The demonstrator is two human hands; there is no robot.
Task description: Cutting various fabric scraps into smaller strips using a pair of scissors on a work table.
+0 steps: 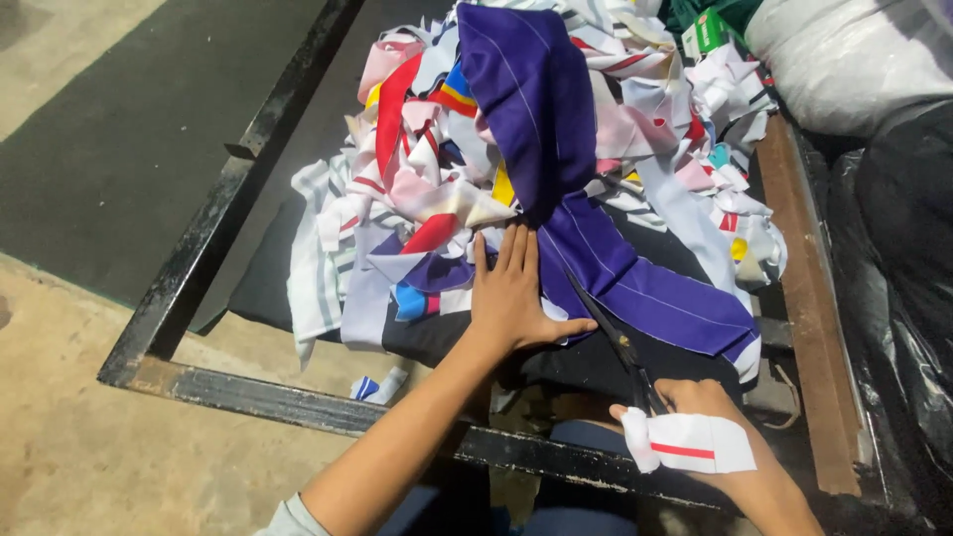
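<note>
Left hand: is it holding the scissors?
No. The left hand lies flat, fingers spread, on the purple cloth; the scissors are in the right hand.

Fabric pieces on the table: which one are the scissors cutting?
The long purple strip with thin pale lines; the scissors meet its edge, while the other scraps are mostly white, red or pink.

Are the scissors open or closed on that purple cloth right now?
Open. The scissors in the right hand show two dark blades spread apart against the purple cloth, while the left hand lies flat beside them.
</note>
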